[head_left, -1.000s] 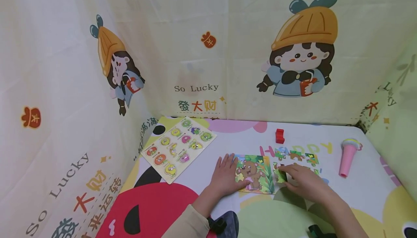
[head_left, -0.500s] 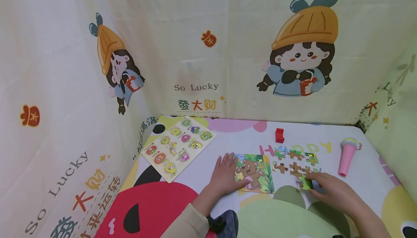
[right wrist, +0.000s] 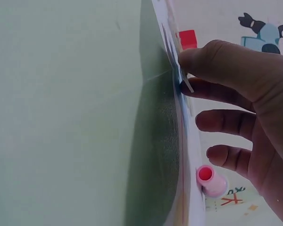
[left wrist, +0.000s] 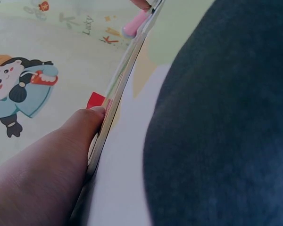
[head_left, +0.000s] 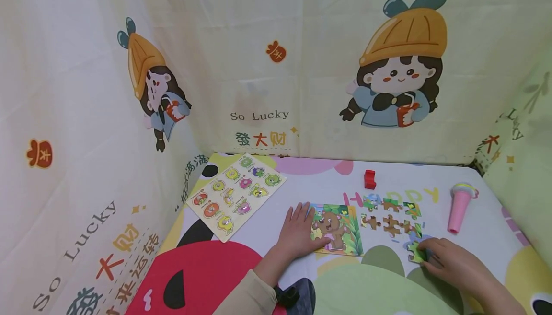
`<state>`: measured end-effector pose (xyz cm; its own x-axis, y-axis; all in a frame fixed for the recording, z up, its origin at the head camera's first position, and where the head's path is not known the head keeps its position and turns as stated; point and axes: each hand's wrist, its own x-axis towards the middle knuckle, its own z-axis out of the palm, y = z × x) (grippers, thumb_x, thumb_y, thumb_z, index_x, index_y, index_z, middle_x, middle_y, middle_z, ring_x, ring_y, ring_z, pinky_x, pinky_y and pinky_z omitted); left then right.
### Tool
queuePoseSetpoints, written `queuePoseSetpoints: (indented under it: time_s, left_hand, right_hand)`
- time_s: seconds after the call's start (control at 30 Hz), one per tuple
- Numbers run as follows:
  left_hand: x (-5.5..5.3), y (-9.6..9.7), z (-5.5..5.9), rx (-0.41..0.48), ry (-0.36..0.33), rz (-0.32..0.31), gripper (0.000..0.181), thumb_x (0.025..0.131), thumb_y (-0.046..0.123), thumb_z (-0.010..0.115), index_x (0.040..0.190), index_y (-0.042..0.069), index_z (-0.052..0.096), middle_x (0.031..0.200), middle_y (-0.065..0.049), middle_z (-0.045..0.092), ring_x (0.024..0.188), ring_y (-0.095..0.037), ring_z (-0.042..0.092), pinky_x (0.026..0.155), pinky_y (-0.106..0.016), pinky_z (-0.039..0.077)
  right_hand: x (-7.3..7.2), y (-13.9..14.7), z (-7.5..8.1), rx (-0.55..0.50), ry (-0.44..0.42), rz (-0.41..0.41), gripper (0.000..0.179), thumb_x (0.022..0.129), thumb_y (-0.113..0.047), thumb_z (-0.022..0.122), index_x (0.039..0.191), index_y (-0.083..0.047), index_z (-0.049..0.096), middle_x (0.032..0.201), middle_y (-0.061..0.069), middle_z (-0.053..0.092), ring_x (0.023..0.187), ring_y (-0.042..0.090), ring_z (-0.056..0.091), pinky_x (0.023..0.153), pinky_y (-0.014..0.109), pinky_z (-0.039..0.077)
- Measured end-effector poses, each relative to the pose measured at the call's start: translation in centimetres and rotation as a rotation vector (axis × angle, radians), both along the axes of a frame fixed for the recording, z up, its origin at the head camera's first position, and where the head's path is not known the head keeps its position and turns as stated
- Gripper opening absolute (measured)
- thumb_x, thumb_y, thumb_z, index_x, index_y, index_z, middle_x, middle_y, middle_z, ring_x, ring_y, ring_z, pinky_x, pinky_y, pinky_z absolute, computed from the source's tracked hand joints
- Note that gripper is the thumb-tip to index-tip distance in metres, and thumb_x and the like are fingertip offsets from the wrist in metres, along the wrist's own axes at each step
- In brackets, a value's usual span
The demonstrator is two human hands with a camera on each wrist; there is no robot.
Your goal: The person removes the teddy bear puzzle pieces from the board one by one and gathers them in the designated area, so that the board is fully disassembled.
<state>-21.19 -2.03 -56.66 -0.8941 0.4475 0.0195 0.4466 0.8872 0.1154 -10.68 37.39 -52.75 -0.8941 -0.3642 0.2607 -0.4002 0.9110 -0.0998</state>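
Observation:
My left hand (head_left: 298, 236) lies with spread fingers on the left part of a bear puzzle board (head_left: 351, 233), its thumb across the bear's picture. In the left wrist view that thumb presses on the board's edge (left wrist: 114, 106). At the right, my right hand (head_left: 450, 260) pinches a green jigsaw piece (head_left: 416, 252) between thumb and index finger, low over the table. The right wrist view shows the piece edge-on (right wrist: 188, 84) at the fingertips, with the other fingers loosely bent. Two rows of brown and green jigsaw pieces (head_left: 391, 225) lie between the board and this hand.
A red block (head_left: 370, 180) stands behind the loose pieces. To the far right lies a pink toy microphone (head_left: 460, 209). A fruit picture board (head_left: 236, 197) lies at the table's back left. Printed curtains (head_left: 319, 65) hang around the table (head_left: 302, 180).
My right hand has moved right and toward me with the green piece, away from beside the bear board, uncovering the second row of pieces. The left hand stays on the board.

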Motion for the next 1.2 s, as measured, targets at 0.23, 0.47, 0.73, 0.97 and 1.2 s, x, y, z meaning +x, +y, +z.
queuePoseSetpoints:
  time_s: [0.23, 0.47, 0.73, 0.97, 1.2]
  left_hand:
    - [0.1, 0.0, 0.0, 0.003, 0.005, -0.005, 0.103, 0.082, 0.087, 0.033, 0.157, 0.017, 0.028, 0.165, -0.004, 0.023, 0.154, -0.026, 0.018, 0.124, -0.052, 0.016]
    - [-0.1, 0.1, -0.2, 0.004, -0.006, 0.000, 0.104, 0.082, 0.088, 0.033, 0.158, 0.017, 0.027, 0.165, -0.003, 0.021, 0.154, -0.025, 0.016, 0.124, -0.051, 0.015]
    - [0.0, 0.1, 0.1, 0.007, -0.030, 0.005, 0.103, 0.082, 0.087, 0.036, 0.158, 0.018, 0.025, 0.166, -0.003, 0.020, 0.154, -0.025, 0.015, 0.124, -0.051, 0.013]
    - [0.1, 0.0, 0.5, 0.048, -0.051, 0.003, 0.097, 0.086, 0.084, 0.030, 0.157, 0.018, 0.027, 0.166, -0.002, 0.021, 0.154, -0.025, 0.015, 0.124, -0.051, 0.013]
    - [-0.3, -0.5, 0.6, 0.075, -0.089, -0.020, 0.086, 0.092, 0.074, 0.034, 0.157, 0.018, 0.030, 0.165, -0.001, 0.022, 0.154, -0.024, 0.017, 0.124, -0.050, 0.014]
  right_hand:
    - [-0.1, 0.2, -0.4, 0.021, -0.005, 0.013, 0.036, 0.065, -0.026, 0.089, 0.092, -0.027, 0.066, 0.095, -0.013, 0.063, 0.083, 0.008, 0.058, 0.072, 0.032, 0.054]
    - [-0.8, -0.2, 0.3, 0.006, 0.064, 0.065, 0.035, 0.063, -0.026, 0.091, 0.089, -0.028, 0.067, 0.096, -0.013, 0.063, 0.084, 0.009, 0.060, 0.071, 0.032, 0.053]
    - [-3.0, -3.9, 2.9, -0.025, -0.012, 0.065, 0.026, 0.074, -0.028, 0.085, 0.095, -0.027, 0.069, 0.100, -0.010, 0.065, 0.094, 0.018, 0.065, 0.079, 0.040, 0.055]
    - [-5.4, -7.9, 4.2, -0.095, -0.234, 0.044, 0.029, 0.085, -0.031, 0.077, 0.111, -0.022, 0.069, 0.109, -0.007, 0.066, 0.096, 0.016, 0.065, 0.082, 0.041, 0.056]
    - [-7.2, -11.3, 4.1, -0.162, -0.415, 0.050, 0.040, 0.087, -0.033, 0.073, 0.123, -0.018, 0.066, 0.119, -0.002, 0.065, 0.099, 0.016, 0.061, 0.085, 0.042, 0.055]
